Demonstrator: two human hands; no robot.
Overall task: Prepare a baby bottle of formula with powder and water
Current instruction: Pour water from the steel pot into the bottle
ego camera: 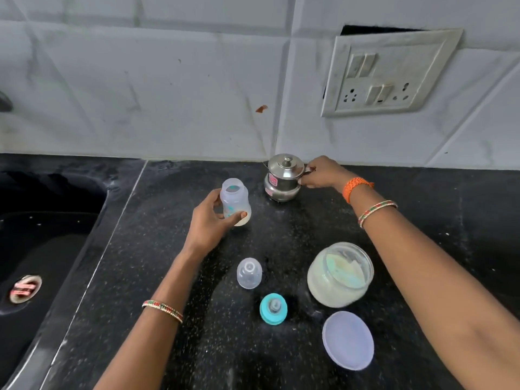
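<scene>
Black speckled stone is making up the counter (281, 235), glossy and dusted with pale flecks. We are holding the baby bottle (235, 202) upright on it with our left hand (209, 220), the grip curled round its clear, rounded plastic body; its wide mouth is standing open and a little pale powder is lying at the bottom. Our right hand (320, 173) is gripping the handle of a small polished steel pot (284, 177), lidded with a knob and bulging at the base, standing near the tiled wall (168, 80) just right of the bottle. Nearer to us, the clear domed cap (249, 273) and the teal ring with its teat (273, 308) are sitting apart on the stone. A round glass jar (340, 274) of cream powder is standing open under our right forearm, its flat translucent lid (348, 340) lying just beside it. A dark sink (42, 235) is sitting at the left, and a grimy switch plate (391, 74) is hanging on the wall.
</scene>
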